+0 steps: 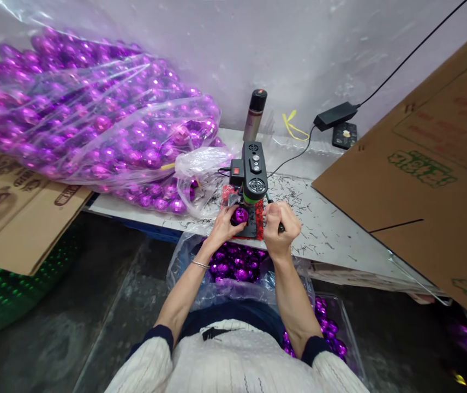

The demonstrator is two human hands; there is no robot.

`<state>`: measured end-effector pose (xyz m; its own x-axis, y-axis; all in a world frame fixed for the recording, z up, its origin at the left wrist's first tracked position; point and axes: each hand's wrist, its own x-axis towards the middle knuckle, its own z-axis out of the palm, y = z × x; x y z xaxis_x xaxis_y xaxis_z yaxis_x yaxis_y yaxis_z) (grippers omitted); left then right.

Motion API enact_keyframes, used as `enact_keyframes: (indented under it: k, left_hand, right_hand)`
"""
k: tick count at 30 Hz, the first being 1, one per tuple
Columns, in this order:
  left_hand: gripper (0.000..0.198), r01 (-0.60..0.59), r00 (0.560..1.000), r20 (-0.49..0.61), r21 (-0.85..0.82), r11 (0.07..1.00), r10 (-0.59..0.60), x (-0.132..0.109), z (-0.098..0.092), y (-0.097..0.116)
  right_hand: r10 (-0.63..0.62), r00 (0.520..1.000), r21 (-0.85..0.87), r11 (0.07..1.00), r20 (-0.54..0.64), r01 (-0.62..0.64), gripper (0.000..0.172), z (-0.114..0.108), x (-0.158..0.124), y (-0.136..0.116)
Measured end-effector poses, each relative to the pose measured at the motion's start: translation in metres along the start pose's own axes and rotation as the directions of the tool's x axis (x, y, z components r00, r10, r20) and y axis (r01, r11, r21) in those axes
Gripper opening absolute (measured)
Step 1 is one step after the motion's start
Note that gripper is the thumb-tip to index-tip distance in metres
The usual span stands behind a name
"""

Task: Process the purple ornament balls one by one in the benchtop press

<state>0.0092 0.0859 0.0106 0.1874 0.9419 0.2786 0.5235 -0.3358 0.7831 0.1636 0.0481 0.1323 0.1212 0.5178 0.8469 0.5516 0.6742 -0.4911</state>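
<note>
My left hand (226,225) pinches a shiny purple ball (240,215) between thumb and fingers, below the head of a small black bench machine (255,169). Wrapped in a fist, my right hand (281,225) grips the machine's lever handle (281,228), whose dark end shows beside the fingers. The machine stands on a red mat (259,218) at the table's front edge. Just below that edge, an open clear bag (192,284) holds many purple balls (237,262) between my forearms.
A large clear bag of purple balls (94,120) fills the table's left. Behind the machine stand a spray can (253,117) and a power adapter (337,115) with its cable. Small dark pins (307,218) litter the tabletop. Cardboard (417,164) rises at right; a flat carton (21,202) lies left.
</note>
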Motion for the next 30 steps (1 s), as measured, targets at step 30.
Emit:
enact_keyframes:
  k: [30]
  left_hand:
    - [0.065,-0.146,0.977,-0.149,0.032,0.989,0.15,-0.006,0.025,-0.018]
  right_hand:
    - [-0.051,0.999,0.01,0.999,0.02,0.051,0.026,-0.003,-0.013,0.002]
